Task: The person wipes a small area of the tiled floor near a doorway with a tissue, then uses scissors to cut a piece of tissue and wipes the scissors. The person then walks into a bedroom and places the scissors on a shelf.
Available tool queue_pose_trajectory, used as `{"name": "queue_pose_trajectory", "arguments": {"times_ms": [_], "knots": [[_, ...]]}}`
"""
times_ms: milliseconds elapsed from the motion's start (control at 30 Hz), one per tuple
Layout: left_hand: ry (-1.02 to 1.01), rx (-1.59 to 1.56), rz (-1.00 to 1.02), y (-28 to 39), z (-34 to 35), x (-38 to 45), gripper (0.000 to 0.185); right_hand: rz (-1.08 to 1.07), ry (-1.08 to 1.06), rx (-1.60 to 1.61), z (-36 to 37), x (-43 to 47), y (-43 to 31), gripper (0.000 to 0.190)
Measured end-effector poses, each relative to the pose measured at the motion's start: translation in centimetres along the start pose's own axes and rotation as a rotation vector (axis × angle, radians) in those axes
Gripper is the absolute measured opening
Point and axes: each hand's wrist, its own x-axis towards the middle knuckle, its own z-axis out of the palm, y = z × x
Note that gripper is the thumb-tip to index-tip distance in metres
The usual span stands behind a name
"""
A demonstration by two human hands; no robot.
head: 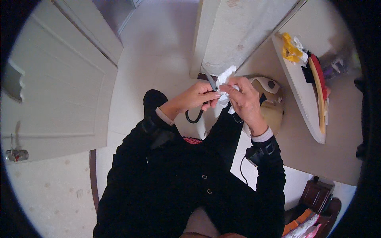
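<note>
Before my torso, my left hand point(196, 96) holds a pair of scissors point(212, 80) with black handles. One handle loop hangs below the fingers, and the blades point up and away from me. A crumpled white tissue or cloth point(226, 74) lies against the blades near their pivot. My right hand point(245, 96) pinches this white material between thumb and fingers, and part of it hangs below the fingertips. Both hands nearly touch at the pivot. How far the blades are apart is hard to tell.
A shelf point(297, 89) on the right bears a yellow-and-white plastic bag point(291, 50) and a curved wooden-edged item point(318, 92). Below it stands a beige rounded object point(273, 110). A white door point(59, 77) is at left, a wall corner point(205, 38) ahead. Dark wooden furniture point(317, 193) is at lower right.
</note>
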Motion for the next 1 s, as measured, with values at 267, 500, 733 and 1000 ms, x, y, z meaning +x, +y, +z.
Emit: {"name": "queue_pose_trajectory", "arguments": {"times_ms": [267,500,733,1000], "knots": [[-0.084,-0.019,-0.087,0.3,-0.2,-0.7,0.022,0.194,0.246,-0.179,-1.5,1.3,3.0,0.035],[-0.005,0.028,-0.020,-0.7,-0.4,0.4,0.015,-0.158,0.054,-0.131,-0.4,0.2,-1.1,0.024],[-0.075,0.171,-0.028,-1.1,0.3,0.6,0.015,-0.108,0.025,-0.142,2.3,0.9,-0.2,0.026],[-0.145,0.221,-0.131,-1.8,0.3,0.4,0.020,0.171,0.393,-0.251,-0.6,4.3,2.2,0.023]]}}
